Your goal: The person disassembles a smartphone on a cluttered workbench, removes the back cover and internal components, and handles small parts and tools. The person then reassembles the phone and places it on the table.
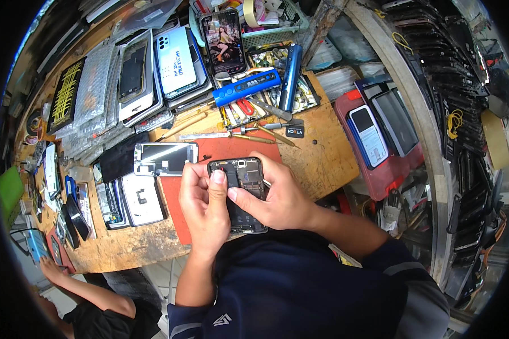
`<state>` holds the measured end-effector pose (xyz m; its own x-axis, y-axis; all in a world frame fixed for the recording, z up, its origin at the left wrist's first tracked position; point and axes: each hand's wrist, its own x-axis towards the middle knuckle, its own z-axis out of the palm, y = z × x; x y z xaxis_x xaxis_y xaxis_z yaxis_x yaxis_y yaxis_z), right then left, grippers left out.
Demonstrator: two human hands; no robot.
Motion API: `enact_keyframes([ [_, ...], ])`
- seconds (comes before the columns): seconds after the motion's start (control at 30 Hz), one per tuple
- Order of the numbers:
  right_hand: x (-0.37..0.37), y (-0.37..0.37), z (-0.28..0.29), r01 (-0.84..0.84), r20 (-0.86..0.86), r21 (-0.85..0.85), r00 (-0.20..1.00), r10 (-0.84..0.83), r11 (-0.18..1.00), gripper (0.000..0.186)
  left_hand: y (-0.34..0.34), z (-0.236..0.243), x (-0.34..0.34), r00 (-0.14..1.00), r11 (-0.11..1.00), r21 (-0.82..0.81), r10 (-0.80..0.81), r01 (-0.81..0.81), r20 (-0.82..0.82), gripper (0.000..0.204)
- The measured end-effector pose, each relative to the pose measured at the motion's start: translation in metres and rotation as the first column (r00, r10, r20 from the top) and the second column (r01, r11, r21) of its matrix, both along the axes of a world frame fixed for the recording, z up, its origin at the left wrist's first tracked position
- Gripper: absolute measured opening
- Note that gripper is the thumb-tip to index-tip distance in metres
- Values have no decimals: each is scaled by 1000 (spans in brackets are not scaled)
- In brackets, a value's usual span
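Note:
Between both hands is an opened smartphone [244, 217], its inner boards and black battery area facing up. My left hand [205, 206] grips its left side, the thumb pressing near the upper left of the inside. From the right, my right hand [280, 195] wraps round the other edge, its thumb laid over the middle of the phone. Fingers under the phone are hidden. Beneath it spreads a red-orange work mat [178, 217]. Just beyond my left hand lies a detached phone screen panel [165, 159] with a bright reflection across it.
Screwdrivers [254, 138], blue electric screwdrivers [246, 87] and a parts tray lie beyond the mat. A phone playing a picture [223, 42] stands behind them. Stacked phone parts [178, 62] fill the back left. A red case [356, 133] sits right. Another person's arm [90, 291] reaches in lower left.

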<state>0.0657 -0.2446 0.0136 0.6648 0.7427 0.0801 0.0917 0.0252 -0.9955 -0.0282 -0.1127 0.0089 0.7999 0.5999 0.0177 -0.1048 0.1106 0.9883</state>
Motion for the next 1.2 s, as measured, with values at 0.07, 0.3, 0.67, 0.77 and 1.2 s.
enact_keyframes([
  [0.07, -2, 1, 3, 35, 96, -17, 995, -33, 999, 26, 1, -1, -1, 1000, 1000, 21, -9, 9, 17, 18],
  [0.3, 10, -2, 2, 103, -135, 123, 987, -87, 987, 27, -6, -1, -7, 960, 947, -178, -248, 269, 129, 57],
  [0.67, 8, -6, -2, 81, -41, 45, 996, -79, 996, 24, -14, -20, -4, 990, 969, -240, -26, 59, 138, 31],
  [0.77, 6, -3, -4, 112, -15, 33, 994, -112, 993, 24, -15, -22, 0, 989, 978, -206, -2, 33, 147, 25],
  [1.2, -3, -6, -16, 208, -40, 153, 978, -204, 966, 16, -5, -4, -10, 978, 913, -360, -151, 194, 144, 29],
])
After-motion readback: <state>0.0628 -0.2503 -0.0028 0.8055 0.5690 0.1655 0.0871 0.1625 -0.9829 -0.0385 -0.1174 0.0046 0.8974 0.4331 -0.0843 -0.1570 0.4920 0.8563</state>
